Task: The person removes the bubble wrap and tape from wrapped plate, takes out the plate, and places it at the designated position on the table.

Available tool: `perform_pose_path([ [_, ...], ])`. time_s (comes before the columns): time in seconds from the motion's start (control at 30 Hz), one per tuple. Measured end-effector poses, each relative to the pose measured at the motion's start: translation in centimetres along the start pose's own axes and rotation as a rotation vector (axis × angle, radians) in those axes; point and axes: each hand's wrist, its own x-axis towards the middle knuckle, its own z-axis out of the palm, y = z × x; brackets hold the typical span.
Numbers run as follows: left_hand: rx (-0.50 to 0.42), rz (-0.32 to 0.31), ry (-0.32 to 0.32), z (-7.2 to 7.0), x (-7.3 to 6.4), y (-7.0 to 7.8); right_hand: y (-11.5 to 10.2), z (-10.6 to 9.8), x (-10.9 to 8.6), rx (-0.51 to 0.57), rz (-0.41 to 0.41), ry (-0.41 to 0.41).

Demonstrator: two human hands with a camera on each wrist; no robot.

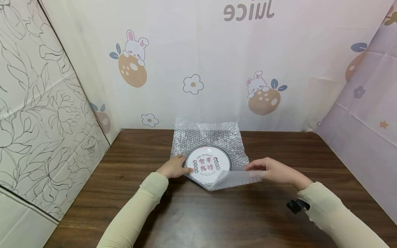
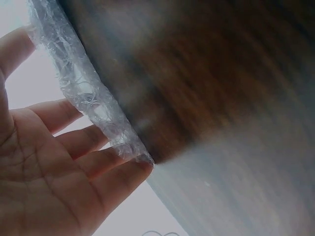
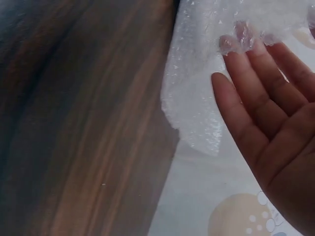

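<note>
Plate [image 1: 208, 164], near edge under bubble wrap [image 1: 207, 134]

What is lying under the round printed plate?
Bubble wrap shows beyond the far edge of the plate and seems to run beneath it. What lies directly under its middle is covered and cannot be seen.

Fingers [image 2: 118, 184] touch bubble wrap [image 2: 86, 93] — brown tabletop [image 2: 197, 88] alongside.

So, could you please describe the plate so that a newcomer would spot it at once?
Toward the far edge of the brown table lies clear bubble wrap. On it, between the left hand and the right hand, rests the plate: round, white and dark-rimmed, with pink characters, unlike the see-through wrap.
</note>
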Motion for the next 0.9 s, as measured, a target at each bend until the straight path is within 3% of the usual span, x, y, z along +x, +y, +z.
perform_pose_path([
  [0.23, -0.008, -0.005, -0.001, 0.0, 0.0, 0.0, 0.9, 1.5, -0.2, -0.085, -0.118, -0.045],
  [0.63, -0.012, -0.013, 0.005, 0.0, -0.2, 0.2, 0.2, 4.1, -1.5, -0.251, 0.061, -0.074],
  [0.9, -0.018, -0.010, 0.004, 0.0, -0.3, 0.2, 0.2, 4.7, -1.4, -0.306, 0.117, -0.154],
])
